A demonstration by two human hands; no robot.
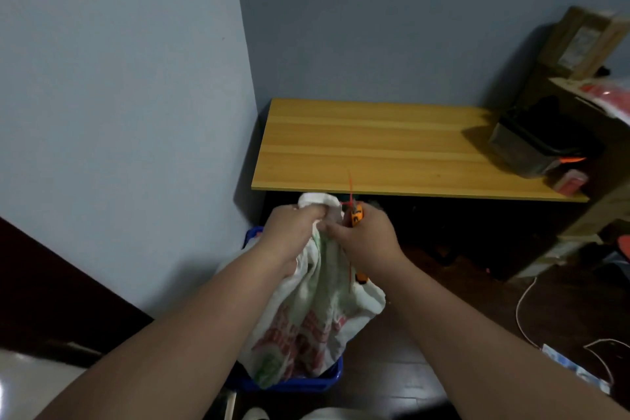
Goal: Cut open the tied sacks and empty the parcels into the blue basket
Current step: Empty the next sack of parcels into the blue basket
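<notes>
A white woven sack (308,310) with red and green print hangs over the blue basket (296,384), which shows only at its near rim and a far corner. My left hand (289,227) grips the sack's bunched neck from the left. Just to the right, my right hand (366,237) holds an orange utility knife (357,213) against the neck. A thin red tie string (350,186) sticks up from the neck beside the knife. The basket's inside is hidden by the sack.
A wooden table (375,143) stands just beyond my hands, with a dark box (542,147) at its right end. Cardboard boxes (586,41) stack at the far right. White cables (525,310) trail across the dark floor on the right. A wall closes the left side.
</notes>
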